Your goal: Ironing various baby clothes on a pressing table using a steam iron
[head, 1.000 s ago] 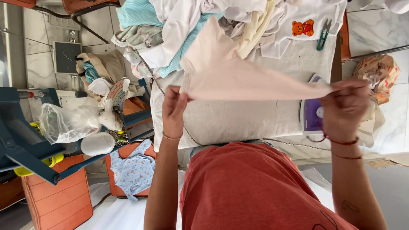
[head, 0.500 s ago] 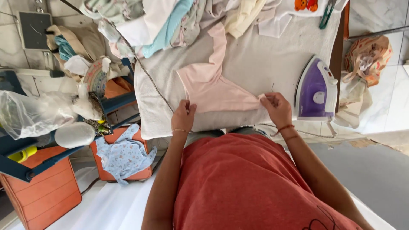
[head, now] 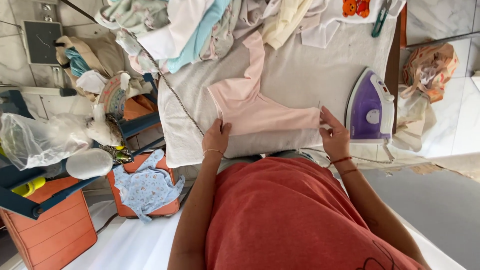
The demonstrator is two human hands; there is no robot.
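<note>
The pink garment [head: 260, 107] lies flat on the padded grey surface [head: 300, 75], its near hem at six o'clock just ahead of the person's red-shirted body, one sleeve running up toward twelve o'clock. The left hand [head: 216, 139] pins the hem's left corner, fingers closed down on the cloth in a narrow grip; the right hand [head: 334, 135] pinches the right corner between thumb and fingertips, so the fabric looks pulled taut between the two, probably to take out creases. Just beside the right hand, at three o'clock, a purple and white iron [head: 369, 107] stands parked clear of the cloth, its cord [head: 165, 82] trailing across the surface toward ten o'clock. Farther off, at twelve o'clock, a heap of clothes [head: 200, 25] in white, teal and cream crowds the far edge and is cut off by the frame, so its extent cannot be told. At eight o'clock a small blue printed garment [head: 147, 185] rests on an orange stool [head: 145, 200]. The underside of both palms is hidden.
</note>
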